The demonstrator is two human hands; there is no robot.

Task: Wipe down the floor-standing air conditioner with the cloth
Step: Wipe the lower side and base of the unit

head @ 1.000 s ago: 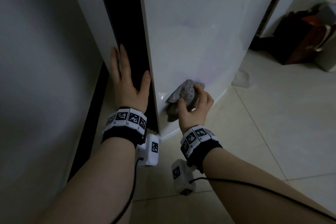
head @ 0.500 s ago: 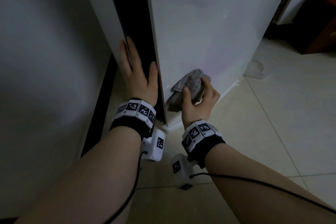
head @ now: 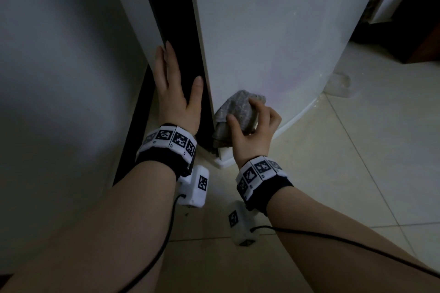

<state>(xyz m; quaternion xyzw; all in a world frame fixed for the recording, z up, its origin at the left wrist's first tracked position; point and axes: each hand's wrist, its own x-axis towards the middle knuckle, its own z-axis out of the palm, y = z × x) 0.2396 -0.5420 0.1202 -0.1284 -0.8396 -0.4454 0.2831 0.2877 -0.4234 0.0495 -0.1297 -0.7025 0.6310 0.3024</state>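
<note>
The white floor-standing air conditioner (head: 273, 31) fills the upper middle, its rounded front reaching down to a white base on the floor. A crumpled grey cloth (head: 240, 108) is pressed against its lower front, near the left corner. My right hand (head: 253, 131) grips the cloth with curled fingers and thumb. My left hand (head: 176, 93) lies flat with straight fingers in the dark gap along the unit's left side, the thumb against the unit's edge.
A pale wall (head: 59, 78) with a dark skirting strip runs down the left. Beige floor tiles (head: 357, 173) spread to the right. Dark brown furniture (head: 419, 43) stands at the far right. A wet patch (head: 338, 83) shows by the unit's base. Cables trail from both wrist bands.
The view has shifted, so the unit and both hands sit a little to the right and lower. My right hand has kept the cloth low on the front panel; my left hand stays flat.
</note>
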